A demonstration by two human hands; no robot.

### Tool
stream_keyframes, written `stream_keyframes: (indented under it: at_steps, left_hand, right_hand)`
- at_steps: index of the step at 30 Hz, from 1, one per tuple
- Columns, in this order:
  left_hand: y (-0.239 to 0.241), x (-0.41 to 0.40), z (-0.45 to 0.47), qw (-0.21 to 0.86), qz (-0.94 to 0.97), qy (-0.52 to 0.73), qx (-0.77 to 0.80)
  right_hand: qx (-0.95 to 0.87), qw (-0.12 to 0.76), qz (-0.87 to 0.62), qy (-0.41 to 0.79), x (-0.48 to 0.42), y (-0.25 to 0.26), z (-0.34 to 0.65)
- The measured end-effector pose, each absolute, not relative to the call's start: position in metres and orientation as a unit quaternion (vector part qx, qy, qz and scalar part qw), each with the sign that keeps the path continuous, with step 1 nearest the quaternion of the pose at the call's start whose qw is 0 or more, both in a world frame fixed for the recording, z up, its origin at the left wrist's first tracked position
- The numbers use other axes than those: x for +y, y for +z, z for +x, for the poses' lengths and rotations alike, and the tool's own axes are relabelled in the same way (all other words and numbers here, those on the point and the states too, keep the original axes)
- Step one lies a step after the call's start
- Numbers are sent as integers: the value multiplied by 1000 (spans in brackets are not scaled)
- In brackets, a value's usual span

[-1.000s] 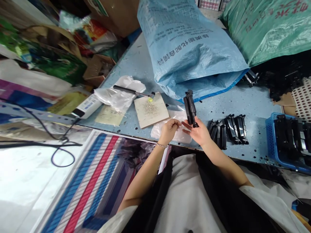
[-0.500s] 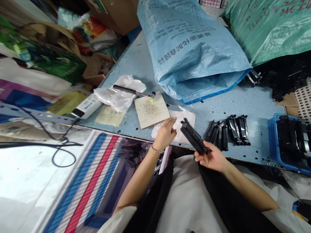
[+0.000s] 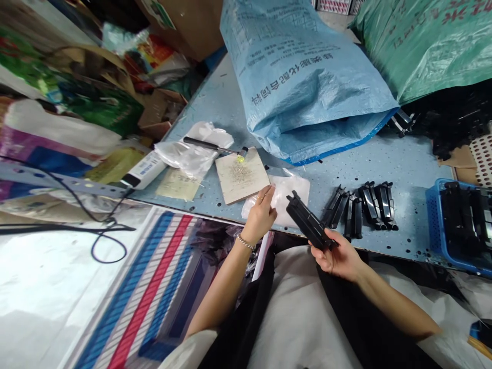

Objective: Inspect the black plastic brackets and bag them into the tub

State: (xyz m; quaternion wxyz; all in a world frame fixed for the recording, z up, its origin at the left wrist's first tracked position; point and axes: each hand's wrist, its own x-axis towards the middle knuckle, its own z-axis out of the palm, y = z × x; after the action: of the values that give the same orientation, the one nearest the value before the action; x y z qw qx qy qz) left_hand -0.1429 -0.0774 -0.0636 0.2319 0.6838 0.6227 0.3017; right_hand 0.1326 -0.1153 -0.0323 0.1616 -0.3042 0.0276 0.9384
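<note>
My right hand (image 3: 340, 256) is closed round the lower end of a long black plastic part (image 3: 307, 220) with small prongs at its far end. The part slants up and left above the table's front edge. My left hand (image 3: 261, 215), wearing a ring and a bead bracelet, reaches over a white plastic sheet (image 3: 298, 189). Its fingers are stretched out near the lower right corner of a wooden board (image 3: 234, 189), and the thumb is apart from them. Tiny bits are scattered on the board. A small black-handled hammer (image 3: 203, 143) rests with its head on the board's far edge.
Several similar black parts (image 3: 371, 205) lie right of my right hand. A blue basket (image 3: 433, 220) of black parts stands at the far right. Behind are a large blue sack (image 3: 303, 87) and a green sack (image 3: 426, 51). A white tube (image 3: 144, 170) lies at left.
My left hand's fingers have straightened slightly and lie closer together. The black part in my right hand has turned a little and shifted slightly down. The view has moved slightly.
</note>
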Motion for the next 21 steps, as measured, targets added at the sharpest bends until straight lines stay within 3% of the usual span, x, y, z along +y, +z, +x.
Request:
stream_keyframes:
  at_steps: [4,8,11,15,21]
  left_hand:
    - [-69,-77,-135,234,699,332,588]
    - [-67,-95,-117,194,745,292,567]
    - [-61,-113,-98,209,814,251,481]
    - [-45,-125,-91,248,815,292,434]
    - [-19,-132,-114,252,761,354,481]
  right_hand:
    - [97,106,-275,951,-112,-48,123]
    - [107,142,-296,938,-98,-61,100]
    - [-15,207,-381,901,-92,-60,86]
    - [-305,296,-459,780,-97,-46,87]
    - [-507,232,-354,751,-104,-30,93]
